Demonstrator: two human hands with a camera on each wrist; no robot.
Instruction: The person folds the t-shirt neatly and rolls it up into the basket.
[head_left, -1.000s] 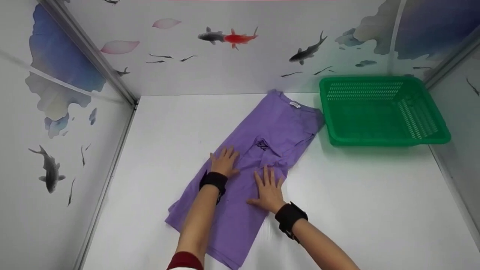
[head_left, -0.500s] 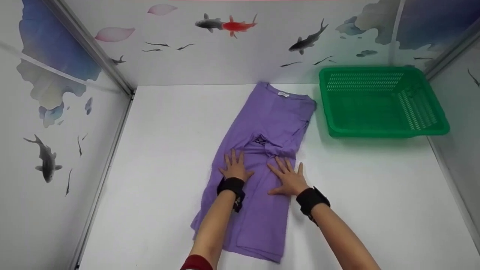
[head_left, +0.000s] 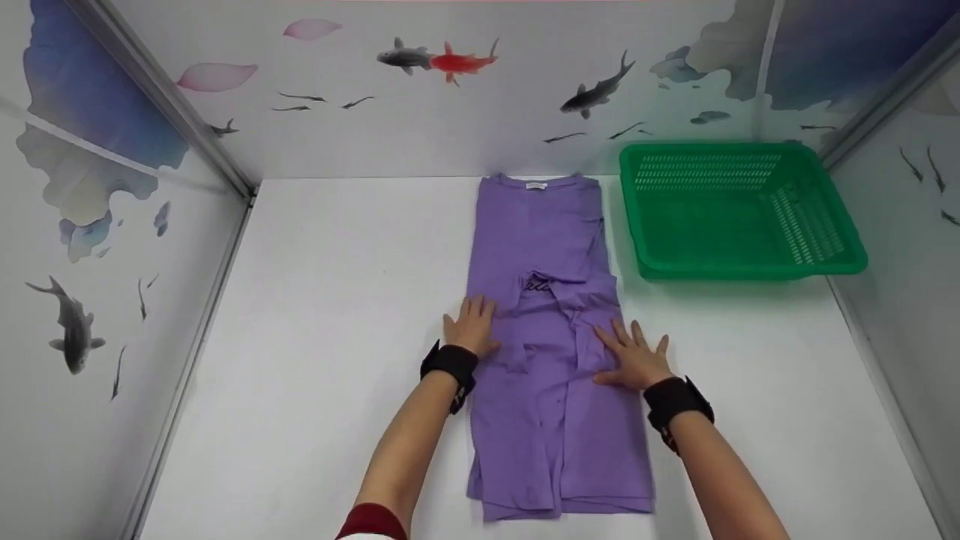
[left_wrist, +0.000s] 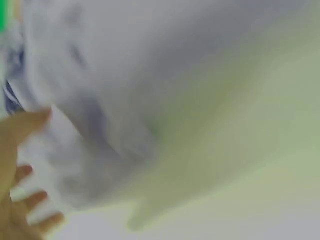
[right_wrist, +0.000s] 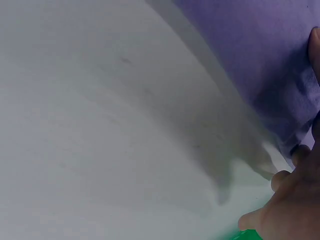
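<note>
Beside basket [head_left: 825, 266], hands flat on shirt [head_left: 540, 240]

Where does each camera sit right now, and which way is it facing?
Head: worn high, looks forward and down at purple shirt, green basket, both forearms, left hand, right hand.
Left wrist: beside the left hand, badly blurred; only fingers show.
Right wrist: low over the white table, facing the shirt's edge; fingers show.
Head and right wrist share shirt and basket.
</note>
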